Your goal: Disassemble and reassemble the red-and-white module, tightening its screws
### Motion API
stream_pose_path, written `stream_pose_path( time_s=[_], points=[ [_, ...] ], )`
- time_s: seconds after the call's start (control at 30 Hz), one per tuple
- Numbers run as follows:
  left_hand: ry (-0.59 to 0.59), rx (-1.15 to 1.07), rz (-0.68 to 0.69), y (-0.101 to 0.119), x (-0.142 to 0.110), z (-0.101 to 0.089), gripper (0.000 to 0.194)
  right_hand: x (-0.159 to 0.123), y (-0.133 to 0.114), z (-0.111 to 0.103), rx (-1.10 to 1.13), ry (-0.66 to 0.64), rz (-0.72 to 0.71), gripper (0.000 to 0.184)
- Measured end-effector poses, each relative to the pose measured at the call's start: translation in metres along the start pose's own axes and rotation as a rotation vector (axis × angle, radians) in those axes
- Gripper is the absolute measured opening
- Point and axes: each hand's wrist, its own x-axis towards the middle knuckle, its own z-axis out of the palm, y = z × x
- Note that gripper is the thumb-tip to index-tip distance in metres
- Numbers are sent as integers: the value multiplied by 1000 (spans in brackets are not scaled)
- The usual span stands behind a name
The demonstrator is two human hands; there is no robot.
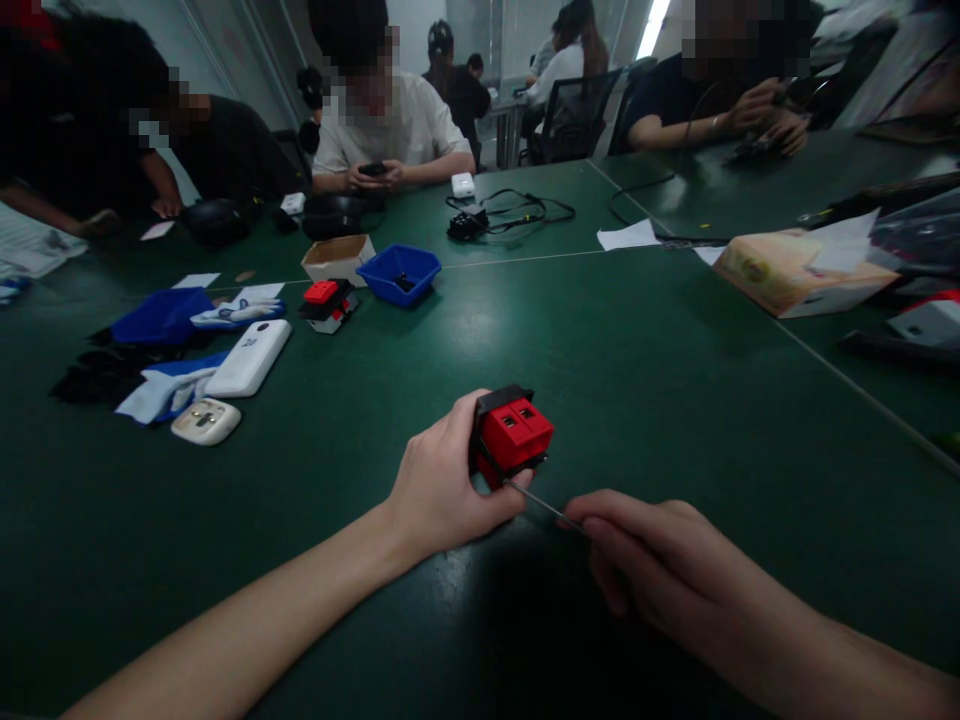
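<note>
Green tabletop (615,370), white slab (248,362) marked "20" — left hand (442,468) grips a red block (517,435), right hand (660,550) a rod (541,502).

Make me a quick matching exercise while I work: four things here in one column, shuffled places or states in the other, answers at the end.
Things
1. red-and-black block
2. thin metal rod
3. blue tray next to the open brown box
4. printed carton

Places and states
A. on the right side of the picture, with a white sheet sticking up from it
B. between the fingers of the right hand
C. has small dark pieces inside
D. gripped in the left hand

Right pairs
1-D, 2-B, 3-C, 4-A
</note>
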Motion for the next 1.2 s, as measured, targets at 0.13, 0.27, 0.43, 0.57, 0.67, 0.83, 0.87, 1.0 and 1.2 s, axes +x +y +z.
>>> stream_pose_path(
  time_s=[0.13, 0.27, 0.43, 0.57, 0.67, 0.83, 0.87, 1.0, 1.2],
  points=[
    [2, 0, 17, 1, 0, 1, 68, 1, -8, 2, 414, -131, 406, 53],
    [14, 9, 36, 0, 1, 1, 68, -2, -10, -1, 459, -159, 454, 54],
    [23, 36, 67, -1, 2, 1, 67, 0, -11, -2, 500, -160, 521, 59],
    [43, 48, 101, -1, 2, 1, 64, -1, -6, 4, 620, -180, 657, 68],
    [58, 79, 155, -2, 1, 2, 64, -4, 2, 11, 752, -203, 677, 59],
    [89, 141, 204, -5, 0, 4, 67, -5, 2, 12, 860, -196, 765, 47],
    [91, 151, 209, -5, 0, 4, 67, -4, 0, 11, 893, -203, 772, 47],
    [94, 181, 224, -5, 0, 2, 67, 1, -9, 7, 975, -228, 781, 50],
    [84, 188, 217, -3, 0, 2, 67, 0, -9, 11, 1005, -219, 761, 55]
  ],
)
